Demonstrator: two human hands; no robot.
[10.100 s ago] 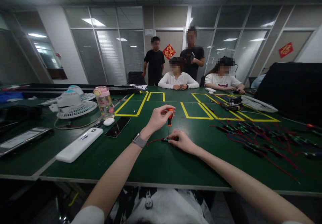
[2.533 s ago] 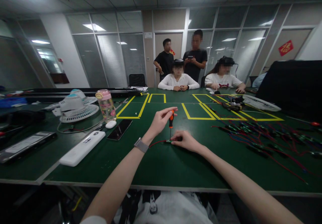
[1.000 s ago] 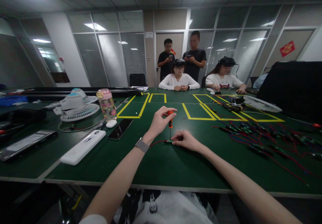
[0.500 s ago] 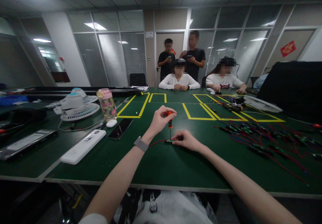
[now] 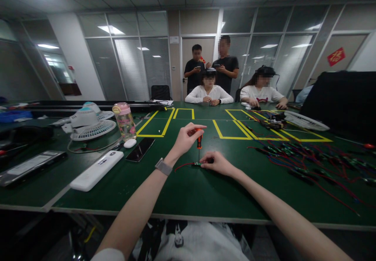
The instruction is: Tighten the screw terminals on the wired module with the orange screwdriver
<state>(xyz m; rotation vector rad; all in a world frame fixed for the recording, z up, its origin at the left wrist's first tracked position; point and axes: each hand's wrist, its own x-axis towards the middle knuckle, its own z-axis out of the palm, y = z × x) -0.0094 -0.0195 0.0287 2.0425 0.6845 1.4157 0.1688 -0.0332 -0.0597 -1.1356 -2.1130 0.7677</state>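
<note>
My left hand (image 5: 188,136) is closed around the top of an orange and black screwdriver (image 5: 199,140), its index finger stretched over the handle end. The screwdriver stands upright, its thin shaft coming down onto a small green circuit board (image 5: 197,164) on the table. With its fingertips, my right hand (image 5: 216,163) pinches the right end of that board. A red wire (image 5: 182,165) runs off the board's left side. The exact spot under the screwdriver tip is too small to make out.
Many boards with red and blue wires (image 5: 311,163) lie tangled at right. On the left are a black phone (image 5: 141,150), a white power bank (image 5: 97,171), a drink bottle (image 5: 124,121) and a white fan (image 5: 93,130). People sit and stand across the green table (image 5: 188,198).
The index finger of my left hand has straightened a little over the screwdriver's handle. The right hand and the board stay in place.
</note>
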